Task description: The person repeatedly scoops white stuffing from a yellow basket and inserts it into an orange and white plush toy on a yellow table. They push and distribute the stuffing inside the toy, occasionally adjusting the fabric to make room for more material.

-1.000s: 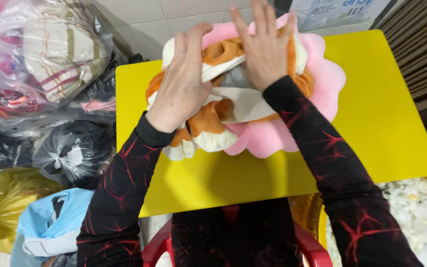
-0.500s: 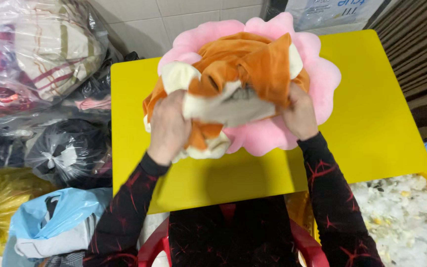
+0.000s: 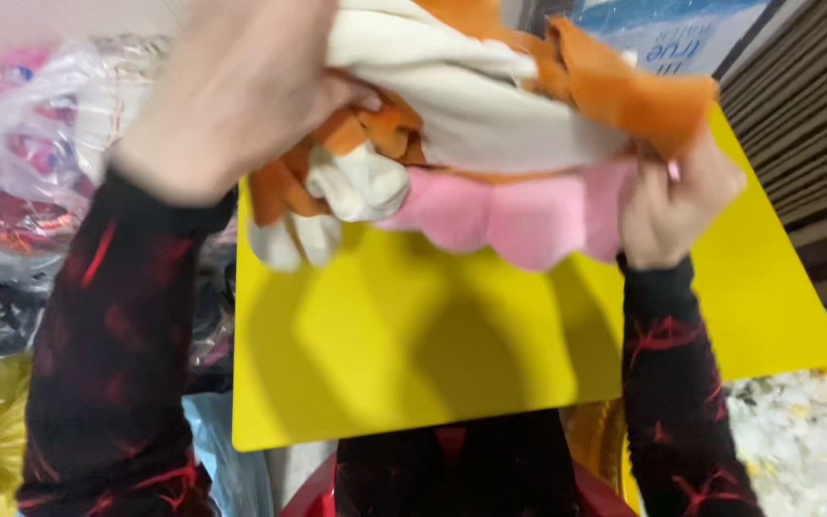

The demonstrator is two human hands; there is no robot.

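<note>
We have the orange-and-cream plush cover [image 3: 490,105] lifted off the yellow table [image 3: 413,354], bunched together with the pink flower-shaped cushion [image 3: 519,215] hanging under it. Left hand [image 3: 232,91] is closed on the cream fabric at the upper left; the view is blurry there. Right hand [image 3: 677,206] pinches the pink edge and orange corner on the right, fingers curled tight. We judge the step as mid-lift, handling the cover around the cushion. Next move likely needs both grips kept firm and fabric spread evenly. Clear plastic bags [image 3: 11,163] sit left, loose white stuffing [image 3: 796,431] lower right.
</note>
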